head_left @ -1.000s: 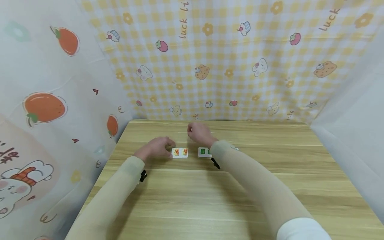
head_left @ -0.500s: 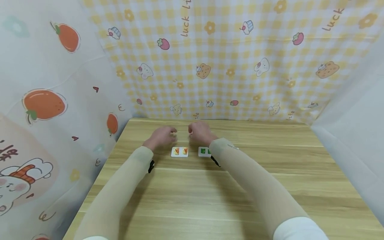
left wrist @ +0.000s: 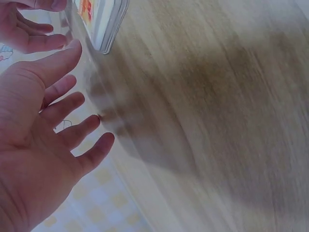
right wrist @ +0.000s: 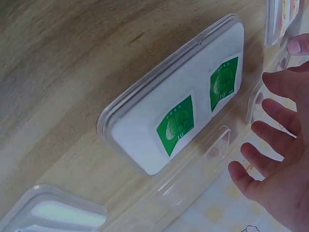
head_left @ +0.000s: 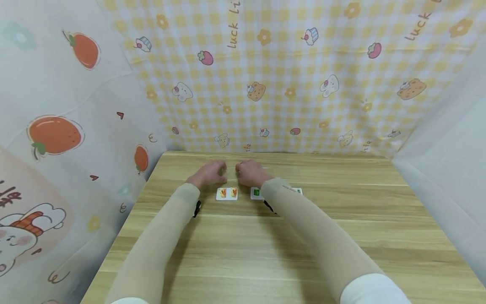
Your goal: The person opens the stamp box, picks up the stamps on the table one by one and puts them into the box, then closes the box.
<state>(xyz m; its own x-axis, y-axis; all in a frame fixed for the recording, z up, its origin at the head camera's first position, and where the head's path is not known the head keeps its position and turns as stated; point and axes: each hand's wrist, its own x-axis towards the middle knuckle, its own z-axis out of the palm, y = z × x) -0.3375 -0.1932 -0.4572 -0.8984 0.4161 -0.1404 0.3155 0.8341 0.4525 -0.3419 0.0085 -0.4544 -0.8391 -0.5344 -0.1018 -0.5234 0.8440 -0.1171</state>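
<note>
A clear case with two orange-and-yellow stamps on white (head_left: 227, 194) lies on the table. To its right is a similar case with two green stamps (right wrist: 176, 123), partly behind my right forearm in the head view. My left hand (head_left: 210, 173) hovers just behind the orange-stamp case, fingers spread and loosely bent, holding nothing. Facing it, my right hand (head_left: 250, 172) is behind the green-stamp case. In the right wrist view its fingers (right wrist: 273, 137) are loosely bent around nothing. The two hands are close together but apart.
Clear plastic pieces (right wrist: 193, 166) lie behind the green-stamp case, faint in the head view. A third clear case (right wrist: 63, 212) with white inside lies further right. The wooden table (head_left: 235, 253) meets a yellow checked curtain (head_left: 288, 76) at the back.
My left hand has left the side of the orange-stamp case and moved back and right, toward the right hand. The right hand has shifted slightly nearer. The cases stay put.
</note>
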